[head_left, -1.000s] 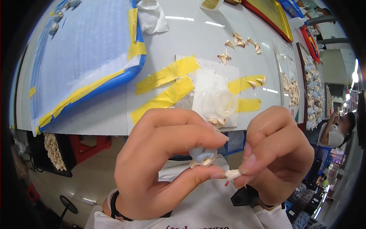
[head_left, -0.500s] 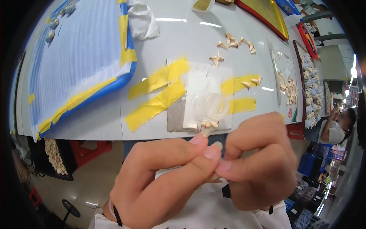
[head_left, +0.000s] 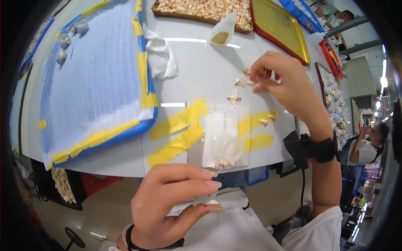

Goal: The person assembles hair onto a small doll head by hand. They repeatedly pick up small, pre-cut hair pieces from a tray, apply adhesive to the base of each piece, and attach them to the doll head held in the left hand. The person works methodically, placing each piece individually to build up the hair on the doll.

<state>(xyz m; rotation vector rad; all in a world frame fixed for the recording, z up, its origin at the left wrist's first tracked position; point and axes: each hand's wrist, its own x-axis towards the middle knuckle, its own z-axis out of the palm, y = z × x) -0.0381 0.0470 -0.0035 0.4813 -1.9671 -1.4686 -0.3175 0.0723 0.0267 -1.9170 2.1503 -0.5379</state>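
My left hand [head_left: 171, 205], near the table's front edge, has its thumb and fingers closed around a small cream piece [head_left: 212, 202] with a red spot. A bluish-grey bit shows behind it, partly hidden by the fingers. Farther off to the right, my right hand [head_left: 278, 77] has its fingertips down at a loose group of cream pointed pieces [head_left: 240, 81], pinching at one of them. A small white bit [head_left: 275, 77] shows between its fingers. Nearer me lies a star-shaped cream piece [head_left: 234, 99] with dark red tips. A clear round dish [head_left: 228, 146] rests on the taped board.
A blue tray [head_left: 96, 96] lined with pale ridged sheet stands left, holding several blue-grey figures. Behind are a tray of cream pieces [head_left: 201, 8], a bottle [head_left: 223, 31] and a yellow tray [head_left: 280, 29]. Yellow tape [head_left: 178, 144] crosses the board. Another person [head_left: 364, 144] sits at right.
My right hand has left my left hand and moved far right to the loose cream pieces. My left hand has shifted slightly down, still gripping. The view has tilted to show more of the far table.
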